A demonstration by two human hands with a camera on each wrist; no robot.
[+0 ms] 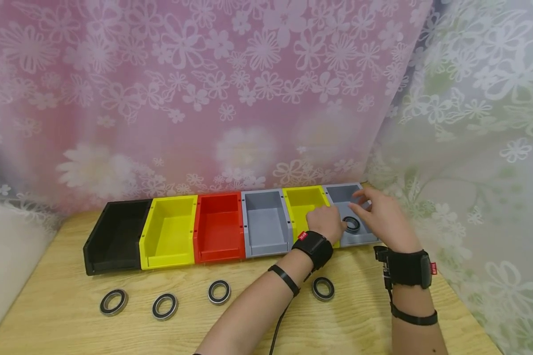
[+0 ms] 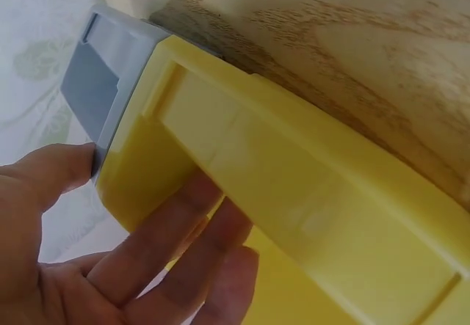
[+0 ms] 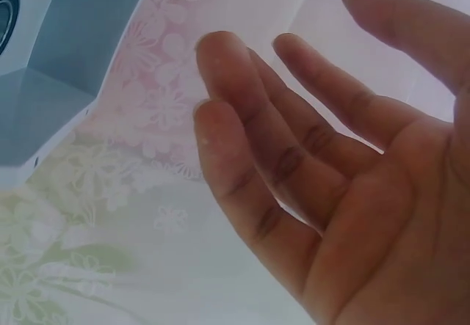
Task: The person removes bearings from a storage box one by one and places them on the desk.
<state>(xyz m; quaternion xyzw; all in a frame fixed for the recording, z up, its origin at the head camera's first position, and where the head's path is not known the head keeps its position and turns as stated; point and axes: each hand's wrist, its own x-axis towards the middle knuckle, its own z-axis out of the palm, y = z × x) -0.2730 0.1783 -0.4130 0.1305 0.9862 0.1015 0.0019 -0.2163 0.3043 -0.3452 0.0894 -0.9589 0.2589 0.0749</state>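
Note:
A black-sealed ball bearing [image 1: 351, 225] lies in the grey bin [image 1: 357, 240] at the right end of the row. My left hand [image 1: 326, 222] grips the dividing wall between that bin and the yellow bin [image 1: 304, 196] beside it. In the left wrist view its thumb [image 2: 62, 169] presses the grey side, while the other fingers curl inside the yellow bin [image 2: 294, 171]. Over the right part of the grey bin hovers my right hand [image 1: 388, 219], holding nothing. The right wrist view shows its fingers [image 3: 235, 156] loosely bent and apart, with the bearing [image 3: 6, 17] partly cut off.
Leftward along the row stand another grey bin [image 1: 266, 224], a red bin [image 1: 219, 227], a yellow bin [image 1: 169, 231] and a black bin [image 1: 120, 236]. Several bearings, among them one bearing [image 1: 323, 288] below my left wrist, lie on the wooden table [image 1: 71, 305]. Floral curtains [image 1: 248, 98] hang behind.

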